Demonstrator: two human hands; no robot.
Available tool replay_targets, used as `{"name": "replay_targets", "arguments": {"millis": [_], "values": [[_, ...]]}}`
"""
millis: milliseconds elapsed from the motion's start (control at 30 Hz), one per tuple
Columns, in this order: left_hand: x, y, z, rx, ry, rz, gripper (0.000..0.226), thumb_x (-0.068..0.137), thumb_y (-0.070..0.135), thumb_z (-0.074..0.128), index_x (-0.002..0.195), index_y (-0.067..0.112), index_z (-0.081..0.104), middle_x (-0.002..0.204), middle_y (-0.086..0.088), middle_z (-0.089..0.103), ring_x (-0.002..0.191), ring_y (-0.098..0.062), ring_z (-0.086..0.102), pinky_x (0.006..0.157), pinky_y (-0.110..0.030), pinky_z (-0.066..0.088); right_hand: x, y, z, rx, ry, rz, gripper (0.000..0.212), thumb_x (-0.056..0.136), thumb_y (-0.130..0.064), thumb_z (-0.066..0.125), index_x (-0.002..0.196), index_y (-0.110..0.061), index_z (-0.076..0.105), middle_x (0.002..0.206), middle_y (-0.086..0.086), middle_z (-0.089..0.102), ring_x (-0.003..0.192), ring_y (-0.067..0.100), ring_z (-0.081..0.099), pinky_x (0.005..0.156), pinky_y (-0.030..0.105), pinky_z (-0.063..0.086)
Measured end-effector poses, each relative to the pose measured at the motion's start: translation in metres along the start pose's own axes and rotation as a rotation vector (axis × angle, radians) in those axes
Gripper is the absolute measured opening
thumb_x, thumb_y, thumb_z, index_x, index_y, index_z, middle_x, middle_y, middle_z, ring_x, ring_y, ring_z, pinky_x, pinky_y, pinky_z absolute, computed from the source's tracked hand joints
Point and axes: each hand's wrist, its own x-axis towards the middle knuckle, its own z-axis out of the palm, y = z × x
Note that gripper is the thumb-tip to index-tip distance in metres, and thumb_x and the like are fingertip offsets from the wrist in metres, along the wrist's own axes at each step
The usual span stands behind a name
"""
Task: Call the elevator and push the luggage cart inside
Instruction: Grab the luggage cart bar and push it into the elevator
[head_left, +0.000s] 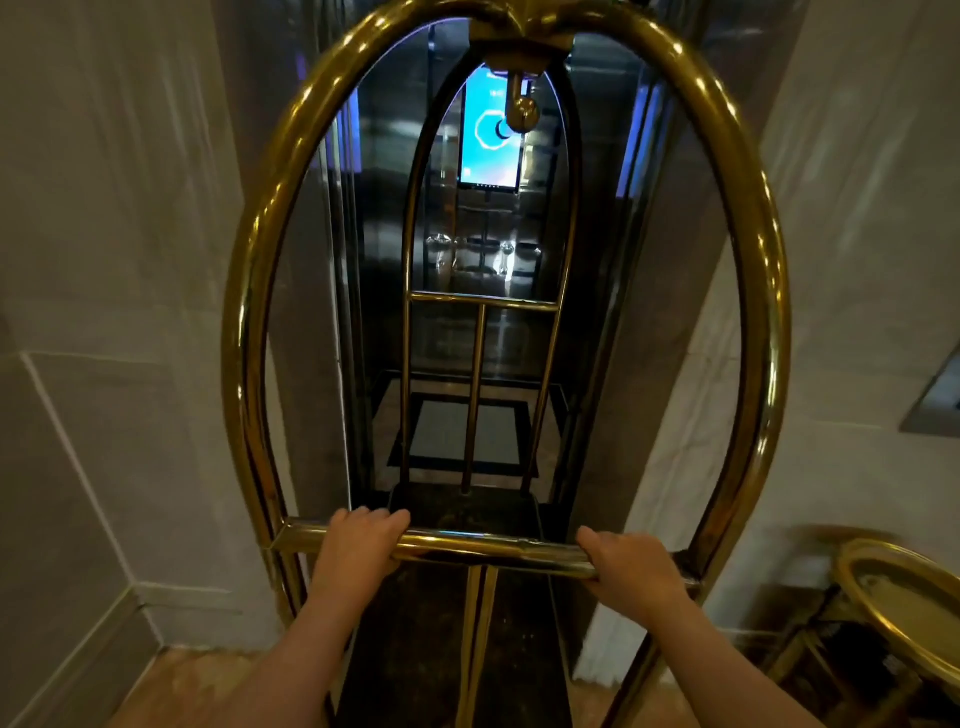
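Note:
A brass luggage cart (244, 332) with a tall arched frame fills the view, its dark platform (415, 639) bare. Both hands grip its near horizontal handle bar (493, 551): my left hand (358, 545) left of centre, my right hand (634, 571) toward the right end. Straight ahead the elevator (384, 218) stands with its doors open, showing dark mirrored walls, a lit blue screen (488, 130) on the back wall and a patterned floor (452, 436). The cart's far end sits at the doorway threshold.
Pale marble walls (119, 260) flank the doorway on both sides, close to the cart's frame. A metal call panel (935, 400) is on the right wall. A round brass side table (904, 603) stands low at the right, near the cart's corner.

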Motion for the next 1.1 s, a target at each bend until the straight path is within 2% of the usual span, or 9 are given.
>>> {"name": "replay_targets", "arguments": {"millis": [167, 267, 400, 567, 767, 867, 967, 1100], "values": [[0.032, -0.009, 0.013, 0.006, 0.032, 0.022, 0.042, 0.05, 0.025, 0.088, 0.08, 0.031, 0.06, 0.064, 0.01, 0.059, 0.059, -0.012, 0.056, 0.06, -0.033, 0.045, 0.033, 0.014, 0.012, -0.045, 0.005, -0.014, 0.026, 0.081, -0.039, 0.058, 0.102, -0.024, 0.05, 0.085, -0.001, 0.065, 0.067, 0.024, 0.063, 0.051, 0.03, 0.033], [0.048, -0.014, 0.019, -0.006, 0.033, 0.031, 0.04, 0.053, 0.024, 0.088, 0.08, 0.031, 0.06, 0.065, 0.011, 0.058, 0.06, -0.01, 0.056, 0.063, -0.034, 0.046, 0.047, 0.018, 0.011, -0.083, 0.014, -0.001, 0.03, 0.071, -0.04, 0.07, 0.088, -0.026, 0.051, 0.069, -0.006, 0.062, 0.051, 0.017, 0.058, 0.044, 0.026, 0.025], [0.07, -0.02, 0.024, -0.023, 0.023, 0.035, 0.031, 0.066, 0.027, 0.081, 0.087, 0.033, 0.058, 0.074, 0.01, 0.061, 0.07, -0.009, 0.058, 0.074, -0.034, 0.046, 0.069, 0.02, 0.008, -0.04, -0.029, 0.015, 0.023, 0.087, -0.041, 0.051, 0.103, -0.026, 0.046, 0.091, -0.003, 0.063, 0.073, 0.02, 0.061, 0.056, 0.03, 0.032], [0.1, -0.035, 0.036, -0.045, 0.034, 0.049, 0.031, 0.075, 0.031, 0.074, 0.101, 0.036, 0.056, 0.088, 0.011, 0.063, 0.084, -0.006, 0.058, 0.087, -0.033, 0.045, 0.098, 0.026, 0.01, -0.027, -0.055, 0.038, 0.022, 0.089, -0.043, 0.047, 0.106, -0.028, 0.044, 0.096, -0.005, 0.062, 0.077, 0.018, 0.06, 0.058, 0.029, 0.034], [0.138, -0.048, 0.044, -0.077, 0.029, 0.061, 0.032, 0.066, 0.029, 0.082, 0.088, 0.034, 0.059, 0.075, 0.01, 0.062, 0.071, -0.008, 0.057, 0.075, -0.033, 0.047, 0.138, 0.04, 0.02, -0.02, -0.065, 0.049, 0.023, 0.088, -0.042, 0.05, 0.107, -0.029, 0.045, 0.096, -0.005, 0.063, 0.076, 0.016, 0.06, 0.059, 0.028, 0.036], [0.16, -0.054, 0.048, -0.062, 0.019, 0.056, 0.032, 0.065, 0.027, 0.082, 0.087, 0.032, 0.059, 0.075, 0.01, 0.063, 0.071, -0.01, 0.058, 0.072, -0.034, 0.046, 0.16, 0.047, 0.023, -0.016, -0.066, 0.041, 0.025, 0.088, -0.042, 0.051, 0.108, -0.028, 0.045, 0.095, -0.005, 0.063, 0.075, 0.015, 0.06, 0.059, 0.029, 0.037], [0.182, -0.06, 0.052, -0.059, 0.024, 0.058, 0.029, 0.069, 0.027, 0.079, 0.088, 0.032, 0.058, 0.077, 0.01, 0.063, 0.074, -0.011, 0.058, 0.076, -0.035, 0.047, 0.183, 0.055, 0.027, -0.03, -0.069, 0.025, 0.026, 0.088, -0.041, 0.05, 0.11, -0.028, 0.045, 0.095, -0.005, 0.063, 0.076, 0.016, 0.061, 0.059, 0.029, 0.039], [0.215, -0.068, 0.061, -0.067, 0.063, 0.072, 0.032, 0.074, 0.029, 0.077, 0.101, 0.031, 0.06, 0.086, 0.009, 0.065, 0.083, -0.01, 0.06, 0.083, -0.035, 0.047, 0.215, 0.07, 0.037, -0.035, -0.048, 0.014, 0.025, 0.087, -0.041, 0.051, 0.108, -0.028, 0.046, 0.09, -0.006, 0.063, 0.072, 0.015, 0.06, 0.06, 0.029, 0.043]]}}
